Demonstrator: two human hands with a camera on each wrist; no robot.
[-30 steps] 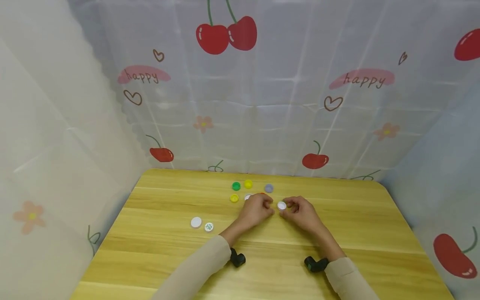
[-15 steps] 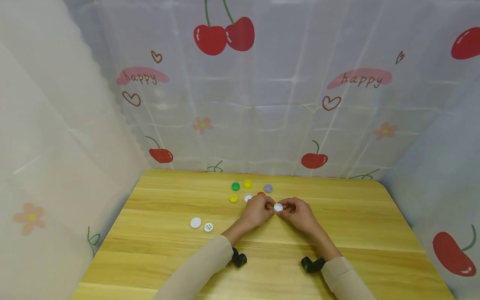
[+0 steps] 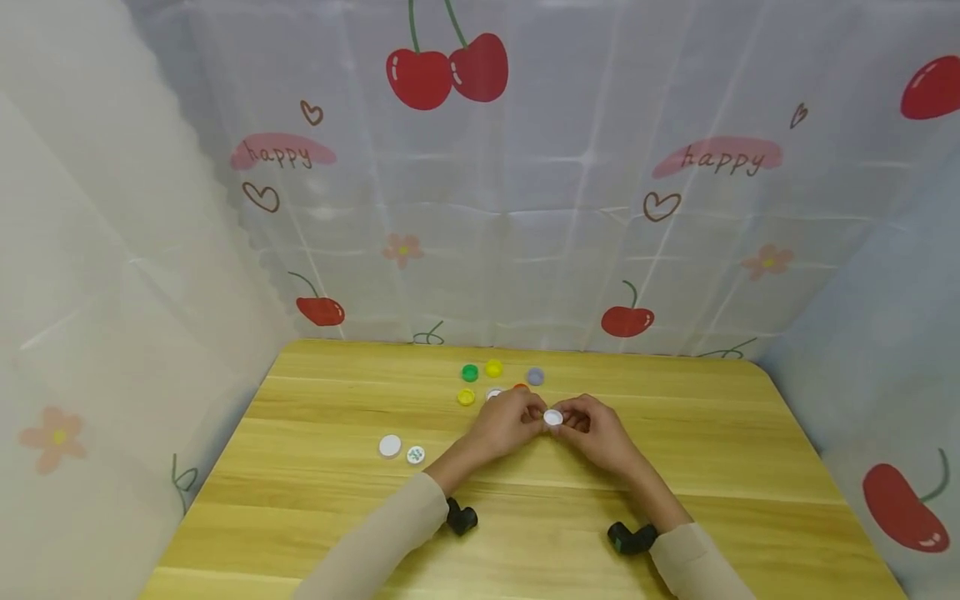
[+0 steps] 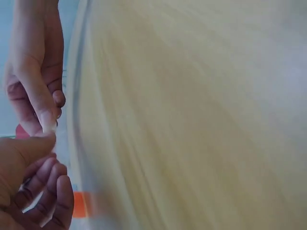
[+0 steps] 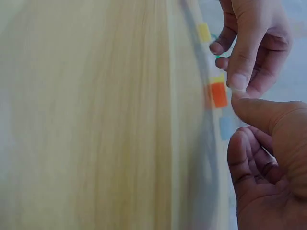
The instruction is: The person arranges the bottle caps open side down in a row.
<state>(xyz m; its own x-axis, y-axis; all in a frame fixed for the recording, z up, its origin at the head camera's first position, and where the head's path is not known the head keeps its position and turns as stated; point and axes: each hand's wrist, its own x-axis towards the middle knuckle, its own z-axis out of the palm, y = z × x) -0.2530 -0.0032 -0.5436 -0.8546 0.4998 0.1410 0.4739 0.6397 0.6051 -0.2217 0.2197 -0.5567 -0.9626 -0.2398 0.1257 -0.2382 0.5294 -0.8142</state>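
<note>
The head view looks down and forward from above; the wrist views, much nearer (the table (image 4: 187, 124) appears upright there), face the curtain (image 3: 517, 275), sharing left hand (image 3: 504, 423), right hand (image 3: 600, 432), orange cap (image 5: 219, 95).

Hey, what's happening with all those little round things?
A person's left hand and right hand pinch a small white cap between their fingertips. Beyond the hands, on the wooden table, sit green, yellow and pale purple caps; a red-orange cap is partly hidden. Off to the left lie a plain white disc and a green-marked disc.
</note>
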